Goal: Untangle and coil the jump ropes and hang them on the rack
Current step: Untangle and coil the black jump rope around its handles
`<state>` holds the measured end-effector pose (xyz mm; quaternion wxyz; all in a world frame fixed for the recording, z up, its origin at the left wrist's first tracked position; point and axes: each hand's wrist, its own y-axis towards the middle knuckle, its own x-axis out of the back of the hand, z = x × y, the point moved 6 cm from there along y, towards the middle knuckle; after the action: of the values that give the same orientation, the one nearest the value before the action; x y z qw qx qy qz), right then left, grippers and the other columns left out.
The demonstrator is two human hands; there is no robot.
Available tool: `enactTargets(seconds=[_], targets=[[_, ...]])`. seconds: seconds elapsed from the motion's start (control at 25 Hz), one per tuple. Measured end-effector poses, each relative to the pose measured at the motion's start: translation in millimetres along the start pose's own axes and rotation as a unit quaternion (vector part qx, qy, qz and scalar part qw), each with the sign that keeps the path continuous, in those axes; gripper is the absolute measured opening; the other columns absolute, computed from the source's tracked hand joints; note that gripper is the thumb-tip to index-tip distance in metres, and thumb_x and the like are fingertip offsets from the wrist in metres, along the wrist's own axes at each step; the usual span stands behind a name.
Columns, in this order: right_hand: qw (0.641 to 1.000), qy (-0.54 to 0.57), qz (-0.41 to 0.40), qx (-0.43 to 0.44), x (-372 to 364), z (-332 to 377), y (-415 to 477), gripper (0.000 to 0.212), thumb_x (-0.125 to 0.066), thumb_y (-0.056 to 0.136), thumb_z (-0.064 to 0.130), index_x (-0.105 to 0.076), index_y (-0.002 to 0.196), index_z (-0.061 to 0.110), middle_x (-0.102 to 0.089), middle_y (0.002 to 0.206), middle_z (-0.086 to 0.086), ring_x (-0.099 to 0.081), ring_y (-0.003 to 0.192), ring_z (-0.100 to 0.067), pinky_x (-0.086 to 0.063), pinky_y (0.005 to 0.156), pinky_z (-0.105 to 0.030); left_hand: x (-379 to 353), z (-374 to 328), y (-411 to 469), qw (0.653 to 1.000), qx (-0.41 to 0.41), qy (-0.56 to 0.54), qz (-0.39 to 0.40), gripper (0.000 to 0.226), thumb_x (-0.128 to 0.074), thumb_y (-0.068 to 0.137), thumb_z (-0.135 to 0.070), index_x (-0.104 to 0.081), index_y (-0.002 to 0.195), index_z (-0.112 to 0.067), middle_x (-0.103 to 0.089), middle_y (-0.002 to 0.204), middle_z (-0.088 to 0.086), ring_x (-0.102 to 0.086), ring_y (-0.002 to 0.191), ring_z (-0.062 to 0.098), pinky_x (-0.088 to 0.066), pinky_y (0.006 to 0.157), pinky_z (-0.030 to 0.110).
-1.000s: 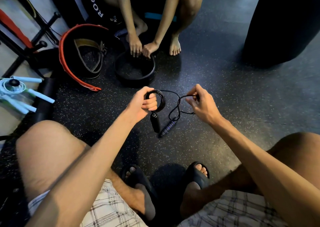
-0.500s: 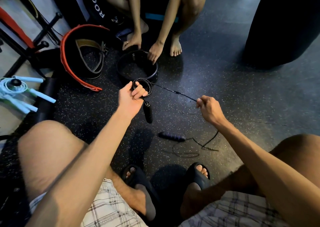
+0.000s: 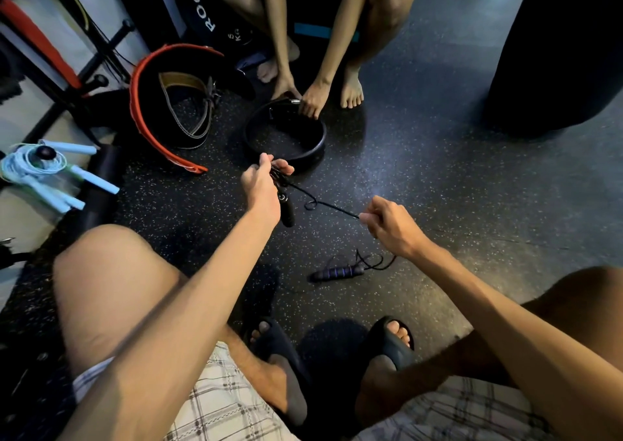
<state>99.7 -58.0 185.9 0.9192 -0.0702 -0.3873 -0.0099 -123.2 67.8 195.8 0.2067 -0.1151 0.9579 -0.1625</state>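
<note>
Jump rope [image 3: 332,206], black, stretched between hands, I note: left hand [image 3: 261,188] grips coiled end, right hand [image 3: 391,225] pinches the cord.

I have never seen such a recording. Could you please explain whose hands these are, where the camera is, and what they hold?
No machine here: one person wears a camera on the head, and it looks down at that person's two hands. The left hand grips a small coil of the black jump rope; one handle hangs below it. The right hand pinches the same cord further along, so it stretches between the hands. The second handle lies on the speckled floor. At the left edge is a light blue jump rope. Opposite, another person's hand touches a black belt beside a red belt.
</note>
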Motion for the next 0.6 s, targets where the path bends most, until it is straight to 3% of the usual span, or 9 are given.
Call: enactTargets(seconds=[0.2,0.32,0.44,0.6], targets=[[0.998,-0.025,0.01,0.053,6,20,-4,0.034,-0.042,0.105,0.028,-0.048,0.074,0.014,-0.05,0.062,0.007,-0.042,0.053,-0.006,-0.035,0.053,-0.027,8,-9,4,0.992,-0.101,0.08,-0.01,0.014,-0.041,0.104,-0.014,-0.042,0.101,0.0,-0.069,0.071,0.011,-0.067,0.055,0.015,-0.054,0.062,0.022],[0.998,0.015,0.029,0.046,6,23,-9,0.038,-0.039,0.106,0.03,-0.046,0.07,0.02,-0.048,0.063,0.009,-0.04,0.053,-0.006,-0.033,0.054,-0.025,15,-12,7,0.979,-0.138,0.147,-0.014,0.012,-0.041,0.103,-0.014,-0.038,0.102,-0.003,-0.07,0.076,0.016,-0.07,0.059,0.016,-0.052,0.061,0.017],[0.994,0.102,0.036,0.013,10,26,-12,0.04,-0.043,0.104,0.037,-0.052,0.072,0.016,-0.045,0.062,0.009,-0.037,0.052,-0.005,-0.034,0.053,-0.025,12,-6,4,0.963,-0.159,0.216,0.009,0.011,-0.045,0.101,-0.014,-0.039,0.098,-0.005,-0.071,0.076,0.017,-0.072,0.064,0.02,-0.055,0.064,0.023],[0.993,0.102,0.018,0.061,21,44,-14,0.03,-0.056,0.1,0.03,-0.056,0.073,0.015,-0.048,0.061,0.011,-0.039,0.054,-0.001,-0.032,0.053,-0.017,16,4,7,0.947,-0.163,0.275,0.011,0.013,-0.048,0.1,-0.016,-0.043,0.099,-0.004,-0.073,0.076,0.014,-0.073,0.068,0.021,-0.057,0.071,0.031]])
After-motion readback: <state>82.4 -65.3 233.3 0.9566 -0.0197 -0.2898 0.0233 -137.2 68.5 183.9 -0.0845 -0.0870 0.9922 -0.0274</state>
